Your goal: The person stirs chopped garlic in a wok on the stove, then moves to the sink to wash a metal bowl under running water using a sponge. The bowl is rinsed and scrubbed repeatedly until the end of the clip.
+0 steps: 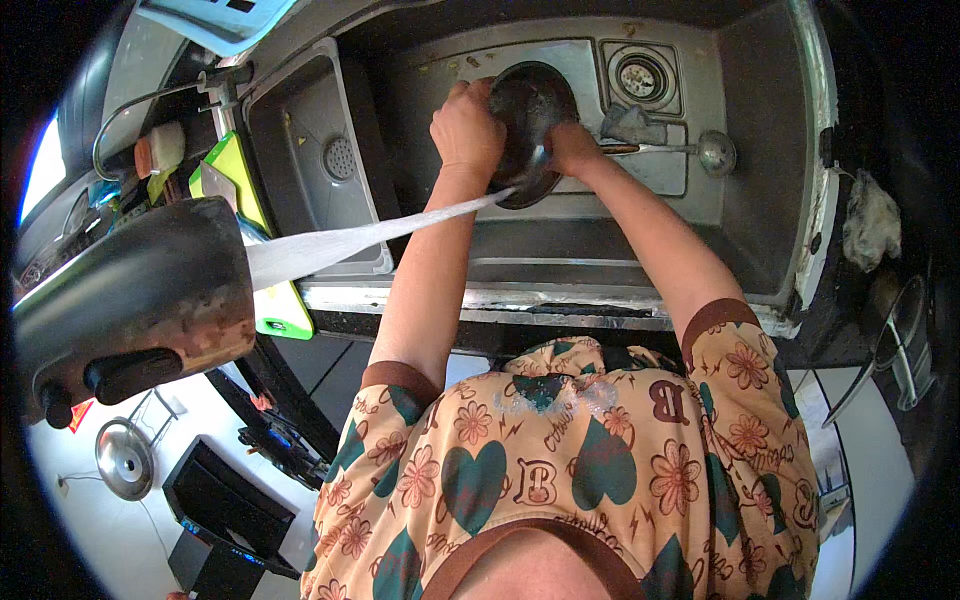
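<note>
A dark round bowl (530, 95) is tilted over the sink, wet and shiny inside. My left hand (469, 128) is closed on its left rim. At its right side my right hand (575, 150) grips the rim, its fingers partly lost in the dark of the bowl. A stream of water (370, 232) runs from the big dark faucet (150, 300) on the left and reaches the bowl's near edge. Just right of my right hand lies a ladle (716, 154), its handle pointing toward the hand. A grey cloth (633, 125) lies beside the ladle's handle.
The dark sink (760, 220) has a drain (641, 77) at the far right. A smaller basin (310, 190) adjoins on the left, below a blue plastic basket (215, 22). Green boards (285, 312) stand near the faucet. A crumpled plastic bag (872, 222) is at the right edge.
</note>
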Motion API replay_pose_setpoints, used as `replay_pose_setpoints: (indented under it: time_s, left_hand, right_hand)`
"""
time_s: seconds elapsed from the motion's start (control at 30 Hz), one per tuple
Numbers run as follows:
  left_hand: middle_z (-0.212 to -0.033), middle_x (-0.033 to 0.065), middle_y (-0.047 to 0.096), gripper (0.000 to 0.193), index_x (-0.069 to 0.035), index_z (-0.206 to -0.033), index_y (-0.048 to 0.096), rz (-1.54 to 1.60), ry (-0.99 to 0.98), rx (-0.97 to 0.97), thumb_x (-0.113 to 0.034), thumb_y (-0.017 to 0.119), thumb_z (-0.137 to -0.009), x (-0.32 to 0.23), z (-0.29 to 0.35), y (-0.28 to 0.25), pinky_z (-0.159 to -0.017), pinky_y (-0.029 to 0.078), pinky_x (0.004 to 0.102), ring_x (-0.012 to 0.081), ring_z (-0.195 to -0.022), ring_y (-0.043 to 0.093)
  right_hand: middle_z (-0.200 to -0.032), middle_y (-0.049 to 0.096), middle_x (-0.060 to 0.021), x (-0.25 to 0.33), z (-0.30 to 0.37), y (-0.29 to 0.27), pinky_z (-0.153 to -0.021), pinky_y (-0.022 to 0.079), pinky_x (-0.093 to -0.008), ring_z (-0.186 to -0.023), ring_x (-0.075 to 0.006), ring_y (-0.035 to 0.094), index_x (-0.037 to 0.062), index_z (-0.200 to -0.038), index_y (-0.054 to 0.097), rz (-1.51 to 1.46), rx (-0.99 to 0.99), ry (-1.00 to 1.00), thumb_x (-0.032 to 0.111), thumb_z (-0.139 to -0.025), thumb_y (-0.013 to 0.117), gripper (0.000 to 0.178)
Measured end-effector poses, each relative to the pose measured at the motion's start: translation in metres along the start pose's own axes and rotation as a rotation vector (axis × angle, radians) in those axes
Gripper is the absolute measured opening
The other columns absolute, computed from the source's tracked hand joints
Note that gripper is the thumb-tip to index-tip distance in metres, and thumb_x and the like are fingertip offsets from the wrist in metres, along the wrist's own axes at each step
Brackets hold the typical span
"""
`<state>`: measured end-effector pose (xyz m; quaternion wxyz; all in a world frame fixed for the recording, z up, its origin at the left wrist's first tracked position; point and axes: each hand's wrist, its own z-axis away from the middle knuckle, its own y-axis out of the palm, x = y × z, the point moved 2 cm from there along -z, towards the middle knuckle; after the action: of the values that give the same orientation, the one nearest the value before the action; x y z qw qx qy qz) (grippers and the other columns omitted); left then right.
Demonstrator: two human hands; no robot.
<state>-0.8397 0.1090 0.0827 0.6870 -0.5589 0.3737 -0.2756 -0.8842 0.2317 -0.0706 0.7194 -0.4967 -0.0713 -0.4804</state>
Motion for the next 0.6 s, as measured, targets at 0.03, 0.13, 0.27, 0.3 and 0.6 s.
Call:
replay_pose_setpoints:
  time_s: [0.03, 0.13, 0.27, 0.3, 0.6]
  left_hand:
    - [-0.094, 0.0118, 0.060, 0.038, -0.015, -0.101, 0.063, 0.010, 0.004, -0.013, -0.008, 0.064, -0.064, 0.000, 0.000, 0.001, -0.071, 0.051, 0.0432, 0.0346, -0.083, 0.060]
    - [-0.093, 0.0115, 0.060, 0.037, -0.015, -0.100, 0.064, 0.031, 0.015, -0.043, -0.007, 0.063, -0.064, 0.001, 0.001, 0.004, -0.071, 0.051, 0.0434, 0.0346, -0.082, 0.060]
    - [-0.092, 0.0112, 0.060, 0.038, -0.015, -0.100, 0.064, 0.023, 0.012, -0.045, -0.006, 0.062, -0.064, 0.001, 0.001, 0.004, -0.070, 0.051, 0.0434, 0.0344, -0.082, 0.061]
    - [-0.092, 0.0111, 0.060, 0.038, -0.016, -0.100, 0.064, 0.018, 0.009, -0.042, -0.006, 0.062, -0.064, 0.001, 0.001, 0.004, -0.070, 0.051, 0.0434, 0.0344, -0.081, 0.061]
    - [-0.091, 0.0106, 0.061, 0.038, -0.016, -0.100, 0.064, 0.027, -0.001, -0.040, -0.006, 0.063, -0.064, 0.000, 0.002, 0.002, -0.069, 0.051, 0.0435, 0.0346, -0.081, 0.061]
  right_hand:
    - [-0.088, 0.064, -0.0231, 0.000, -0.005, 0.004, -0.076, 0.052, -0.0419, -0.085, -0.0358, 0.063, -0.0010, -0.084, 0.066, 0.049, -0.015, -0.018, 0.012, -0.064, 0.067, 0.024]
    - [-0.088, 0.063, -0.0203, -0.001, -0.004, 0.004, -0.075, 0.051, -0.0416, -0.086, -0.0350, 0.062, 0.0017, -0.086, 0.066, 0.037, -0.016, 0.023, 0.010, -0.064, 0.068, 0.024]
    - [-0.087, 0.063, -0.0192, 0.005, 0.005, -0.005, -0.074, 0.050, -0.0415, -0.086, -0.0348, 0.062, 0.0022, -0.082, 0.066, -0.029, -0.004, 0.035, 0.008, -0.065, 0.066, 0.018]
    - [-0.087, 0.063, -0.0191, 0.005, 0.004, -0.004, -0.074, 0.050, -0.0414, -0.085, -0.0348, 0.062, 0.0024, -0.082, 0.066, -0.015, -0.019, 0.045, 0.008, -0.065, 0.066, 0.018]
    - [-0.087, 0.064, -0.0200, 0.011, 0.009, -0.014, -0.074, 0.051, -0.0413, -0.084, -0.0353, 0.062, 0.0027, -0.081, 0.067, -0.042, 0.004, 0.019, 0.009, -0.066, 0.068, 0.016]
